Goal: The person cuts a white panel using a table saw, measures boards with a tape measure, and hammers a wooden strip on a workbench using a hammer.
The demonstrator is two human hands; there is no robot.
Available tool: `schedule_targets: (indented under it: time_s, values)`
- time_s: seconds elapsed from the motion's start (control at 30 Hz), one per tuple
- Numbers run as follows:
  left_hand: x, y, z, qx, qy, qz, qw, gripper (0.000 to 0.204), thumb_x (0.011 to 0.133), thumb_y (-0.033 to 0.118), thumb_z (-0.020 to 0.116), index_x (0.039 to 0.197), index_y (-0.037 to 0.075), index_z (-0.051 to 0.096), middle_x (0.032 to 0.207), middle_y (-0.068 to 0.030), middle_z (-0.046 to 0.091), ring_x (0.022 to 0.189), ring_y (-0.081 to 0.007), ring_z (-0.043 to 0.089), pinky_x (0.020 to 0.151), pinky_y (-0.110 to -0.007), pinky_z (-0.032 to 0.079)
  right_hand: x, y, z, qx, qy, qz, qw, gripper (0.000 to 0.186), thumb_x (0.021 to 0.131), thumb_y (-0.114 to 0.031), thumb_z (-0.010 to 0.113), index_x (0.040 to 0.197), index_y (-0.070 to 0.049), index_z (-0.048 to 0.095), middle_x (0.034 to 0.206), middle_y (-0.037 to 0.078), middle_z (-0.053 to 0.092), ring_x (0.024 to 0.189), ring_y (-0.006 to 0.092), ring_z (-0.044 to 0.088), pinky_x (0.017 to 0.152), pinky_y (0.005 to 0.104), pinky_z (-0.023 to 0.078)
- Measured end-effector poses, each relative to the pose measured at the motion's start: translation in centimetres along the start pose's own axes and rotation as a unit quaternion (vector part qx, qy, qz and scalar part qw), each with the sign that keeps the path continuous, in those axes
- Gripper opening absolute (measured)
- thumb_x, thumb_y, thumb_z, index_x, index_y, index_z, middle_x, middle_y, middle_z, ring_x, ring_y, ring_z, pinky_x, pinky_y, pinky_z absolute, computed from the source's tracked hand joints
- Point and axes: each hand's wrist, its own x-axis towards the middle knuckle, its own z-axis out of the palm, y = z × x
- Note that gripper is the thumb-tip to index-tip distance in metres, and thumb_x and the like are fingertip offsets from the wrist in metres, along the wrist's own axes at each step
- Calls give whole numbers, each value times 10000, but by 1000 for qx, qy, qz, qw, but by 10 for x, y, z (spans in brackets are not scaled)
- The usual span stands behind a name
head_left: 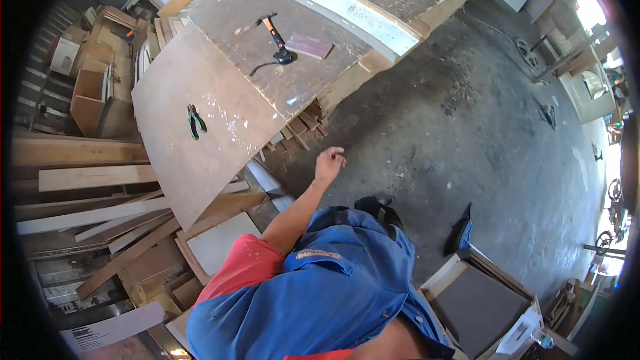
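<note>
My left hand hangs in the air off the near edge of the wooden workbench, over the concrete floor. Its fingers are loosely curled with a gap between them, and I see nothing in them. My right hand is out of view; only part of that arm shows at the lower edge. On the bench lie green-and-black pliers, a hammer with an orange-and-black handle, a black object with a strap and a flat purplish block.
A long curved white panel lies across the bench's far side. Wood boards are stacked at left, with offcuts under the bench. A box-like piece with a dark grey panel stands at lower right. Concrete floor stretches to the right.
</note>
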Motion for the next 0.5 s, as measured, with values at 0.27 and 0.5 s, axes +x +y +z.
schedule_targets:
  time_s: [0.27,0.5]
  values:
    - [197,78,-124,117,257,185,941,333,839,140,638,1149,20,622,978,-129,676,891,-257,638,816,-369,505,178,-242,-187,-117,366,-351,854,208,844,-199,548,865,-43,683,903,175,671,833,319,652,722,457,504]
    - [294,103,-218,359,189,171,898,797,762,470,725,1422,138,429,1290,-313,501,1136,-451,518,877,-526,466,-9,-537,-294,203,411,-356,814,240,877,-206,569,1055,-73,661,986,172,672,926,346,640,801,416,513]
